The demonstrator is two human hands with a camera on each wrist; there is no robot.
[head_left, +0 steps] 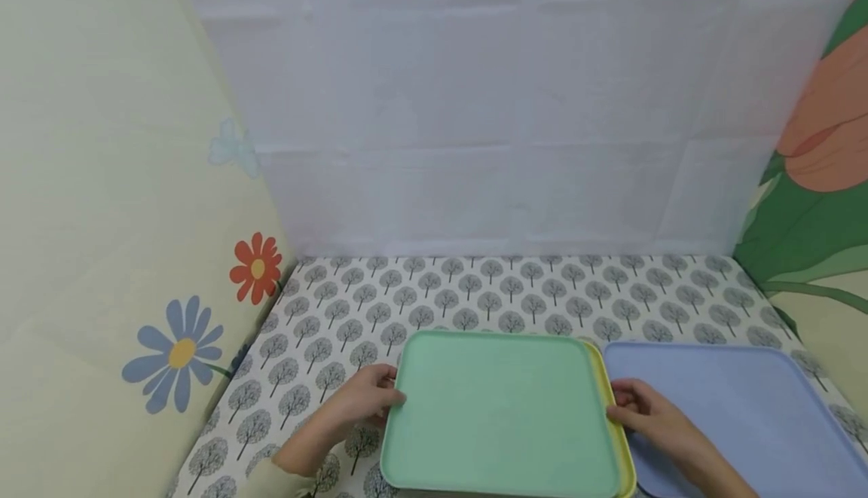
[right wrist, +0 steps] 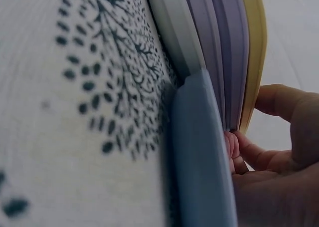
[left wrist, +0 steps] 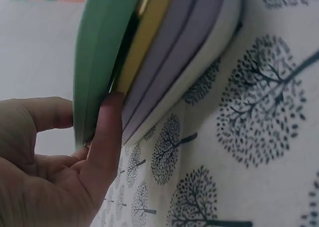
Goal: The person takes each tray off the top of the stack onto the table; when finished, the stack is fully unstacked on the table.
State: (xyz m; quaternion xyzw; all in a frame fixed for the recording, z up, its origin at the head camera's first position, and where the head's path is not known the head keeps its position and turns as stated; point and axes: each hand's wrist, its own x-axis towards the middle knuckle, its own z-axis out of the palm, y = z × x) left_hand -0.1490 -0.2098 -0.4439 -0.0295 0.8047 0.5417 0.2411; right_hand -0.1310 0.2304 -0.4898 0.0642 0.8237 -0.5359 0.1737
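A green tray (head_left: 502, 411) lies on top of a stack, shifted left so that a strip of the yellow tray (head_left: 613, 438) shows along its right side. My left hand (head_left: 362, 400) pinches the green tray's left edge, thumb on the rim and fingers beneath. In the left wrist view, a narrow gap parts green from yellow near the fingertips. At the stack's right side my right hand (head_left: 654, 419) holds the yellow tray's edge, its thumb at the rim and the other fingers curled below. Under the yellow one are two purple trays (right wrist: 232, 57) and a white tray (right wrist: 174, 27).
A blue tray (head_left: 732, 415) lies right of the stack, beneath my right forearm. Tree-patterned cloth (head_left: 447, 287) covers the table. A white sheet (head_left: 475, 106) hangs behind, with flower-printed panels at the left (head_left: 102, 181) and right.
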